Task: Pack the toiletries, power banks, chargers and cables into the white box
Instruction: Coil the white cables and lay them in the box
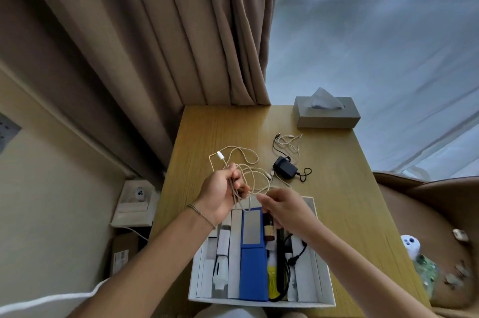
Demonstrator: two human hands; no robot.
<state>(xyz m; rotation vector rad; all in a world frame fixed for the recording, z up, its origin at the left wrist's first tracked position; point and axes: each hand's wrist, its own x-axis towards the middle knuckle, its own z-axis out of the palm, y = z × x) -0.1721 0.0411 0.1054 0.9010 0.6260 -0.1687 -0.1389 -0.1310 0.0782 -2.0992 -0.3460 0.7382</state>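
Wooden table [337, 214] fills the frame's centre; a grey tissue box [327, 113] sits upper right, a black charger [285, 171] and thin cable [286, 142] below it. Your left hand [220, 196] grips a beige cable [243, 162] in curled fingers; your right hand [283, 207] pinches its strand. Beneath them, lower centre, the white box [321, 263] holds 2 blue power banks [252, 253], bottles and black cords.

The two hands hide the far end of the white box [322, 299] and whatever lies there. The right hand [282, 207] is motion-blurred, so its grip on the beige cable [248, 162] cannot be made out
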